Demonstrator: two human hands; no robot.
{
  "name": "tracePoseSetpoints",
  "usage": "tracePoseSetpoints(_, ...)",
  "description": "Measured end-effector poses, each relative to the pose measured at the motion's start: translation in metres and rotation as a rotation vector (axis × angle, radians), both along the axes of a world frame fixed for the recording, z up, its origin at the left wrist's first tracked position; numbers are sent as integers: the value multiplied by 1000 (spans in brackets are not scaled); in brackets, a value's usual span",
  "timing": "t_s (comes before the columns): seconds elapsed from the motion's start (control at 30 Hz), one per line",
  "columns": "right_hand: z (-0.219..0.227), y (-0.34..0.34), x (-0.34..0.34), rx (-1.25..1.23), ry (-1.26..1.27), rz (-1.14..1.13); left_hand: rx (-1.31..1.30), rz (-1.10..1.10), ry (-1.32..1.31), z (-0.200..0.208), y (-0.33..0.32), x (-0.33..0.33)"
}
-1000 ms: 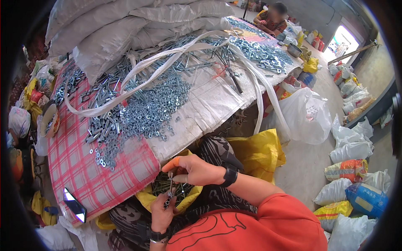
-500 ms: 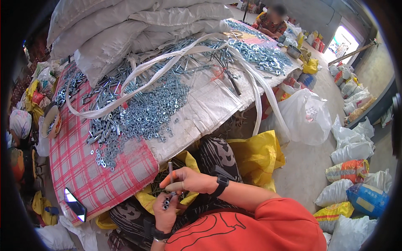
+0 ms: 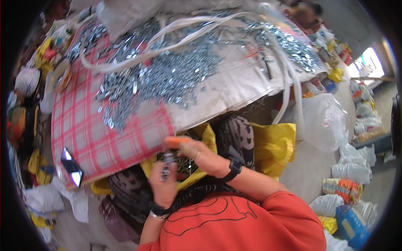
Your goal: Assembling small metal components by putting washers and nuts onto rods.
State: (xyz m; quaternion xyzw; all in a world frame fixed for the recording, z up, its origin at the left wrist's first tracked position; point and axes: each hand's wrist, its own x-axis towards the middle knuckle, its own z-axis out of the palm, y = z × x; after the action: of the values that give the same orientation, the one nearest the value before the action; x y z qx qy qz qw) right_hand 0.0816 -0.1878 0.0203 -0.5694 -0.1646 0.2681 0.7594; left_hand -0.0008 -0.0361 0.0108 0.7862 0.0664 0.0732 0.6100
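My left hand (image 3: 163, 186) is closed around small metal pieces that look like nuts or short sleeves (image 3: 165, 169); blur hides their exact kind. Just above and to the right, my right hand (image 3: 201, 154) stretches leftward, with an orange cover (image 3: 176, 142) on a finger. Its fingertips are smeared, so any grip on the metal is unclear. Both hands are over an open yellow sack (image 3: 208, 140) between my knees, with thin metal pieces (image 3: 186, 163) inside. Beyond it, loose shiny nuts and bolts (image 3: 167, 79) lie heaped on the table.
A red plaid cloth (image 3: 83, 138) covers the table's left part, with a phone (image 3: 72, 167) near its front corner. White straps (image 3: 138, 62) loop across the hardware. Another yellow sack (image 3: 272, 144) and a clear plastic bag (image 3: 322, 121) stand right. Another person (image 3: 307, 16) sits far right.
The view has shifted, with the table sitting higher and the picture blurrier. The upright bolt pinched by my right hand is no longer distinct. My left hand still holds metal pieces.
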Motion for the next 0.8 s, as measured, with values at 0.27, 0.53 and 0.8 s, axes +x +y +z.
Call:
tracePoseSetpoints(0.27,-1,2,-5,115,102,45,-100,25,61,-9,4,1)
tracePoseSetpoints(0.53,16,-12,24,-242,-68,-182,-85,48,164,-11,24,7)
tracePoseSetpoints(0.8,26,-15,172,-692,-785,-511,109,-133,185,-15,25,8)
